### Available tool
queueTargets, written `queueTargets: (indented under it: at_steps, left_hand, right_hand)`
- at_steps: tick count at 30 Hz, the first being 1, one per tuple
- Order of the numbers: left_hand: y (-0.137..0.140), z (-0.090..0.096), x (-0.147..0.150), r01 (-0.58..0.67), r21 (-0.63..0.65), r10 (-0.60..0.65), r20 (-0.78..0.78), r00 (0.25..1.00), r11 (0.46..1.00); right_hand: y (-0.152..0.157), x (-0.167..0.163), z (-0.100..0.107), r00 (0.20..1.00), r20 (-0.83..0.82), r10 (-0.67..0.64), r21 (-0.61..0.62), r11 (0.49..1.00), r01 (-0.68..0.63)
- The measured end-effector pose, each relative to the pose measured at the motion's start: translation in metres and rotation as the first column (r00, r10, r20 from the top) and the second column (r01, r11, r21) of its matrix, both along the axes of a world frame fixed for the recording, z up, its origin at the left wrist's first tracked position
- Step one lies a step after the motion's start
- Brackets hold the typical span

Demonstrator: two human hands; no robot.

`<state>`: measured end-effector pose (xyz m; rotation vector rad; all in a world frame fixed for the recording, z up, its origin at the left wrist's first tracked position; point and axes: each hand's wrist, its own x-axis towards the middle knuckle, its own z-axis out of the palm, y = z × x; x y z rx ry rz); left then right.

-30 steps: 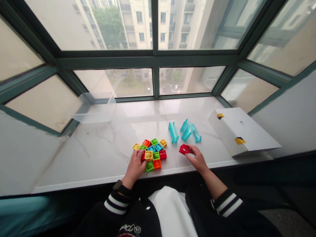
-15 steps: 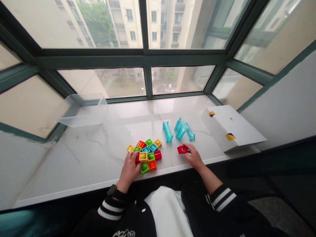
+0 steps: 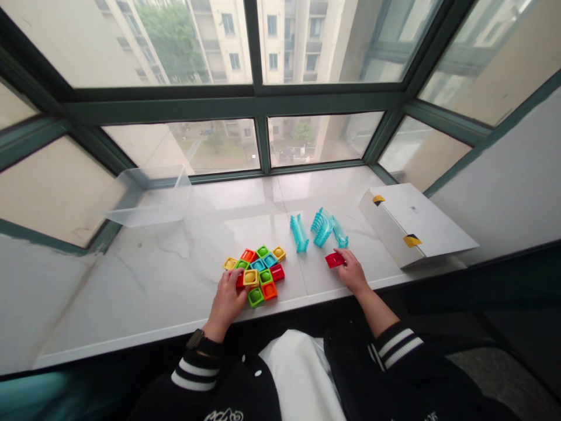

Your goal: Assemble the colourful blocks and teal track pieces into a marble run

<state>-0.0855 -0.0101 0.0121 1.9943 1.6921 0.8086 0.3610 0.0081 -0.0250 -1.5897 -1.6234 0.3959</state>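
Note:
Colourful toy blocks with round hollows or grooves lie in a cluster near the front edge. My left hand [image 3: 228, 297] is at the cluster's left side, fingers curled round a red block [image 3: 239, 281] beside a yellow block [image 3: 251, 278]. Nearby are a green block [image 3: 256, 297], an orange block [image 3: 269, 290], blue blocks [image 3: 258, 265] and another red block [image 3: 277, 272]. Off to the right, my right hand [image 3: 352, 272] pinches a separate red block [image 3: 335, 259] between thumb and fingers. Just beyond it lie a straight translucent blue track piece [image 3: 299, 234] and a curved one [image 3: 322, 227].
A clear plastic bin [image 3: 151, 213] stands at the back left. At the right is a white box [image 3: 421, 225] with yellow-and-black tabs. Windows [image 3: 324, 137] border the marble sill [image 3: 175, 292] behind, and its front edge runs close to my body.
My right hand has moved a little to the right and away from me with the red block, which has turned slightly. My left hand stays on the cluster.

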Motion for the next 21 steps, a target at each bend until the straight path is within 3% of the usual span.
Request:
queueTargets:
  at_steps: [14, 21]
  left_hand:
    - [0.003, -0.003, -0.031, -0.041, 0.001, 0.041, -0.008, 0.999, 0.999]
    - [0.003, -0.003, -0.031, -0.045, 0.022, 0.046, -0.012, 0.999, 0.999]
  right_hand:
    - [0.013, -0.015, -0.004, 0.999, 0.024, 0.021, -0.032, 0.999, -0.02]
    - [0.014, -0.016, -0.007, 0.999, 0.03, 0.038, -0.076, 0.996, -0.036]
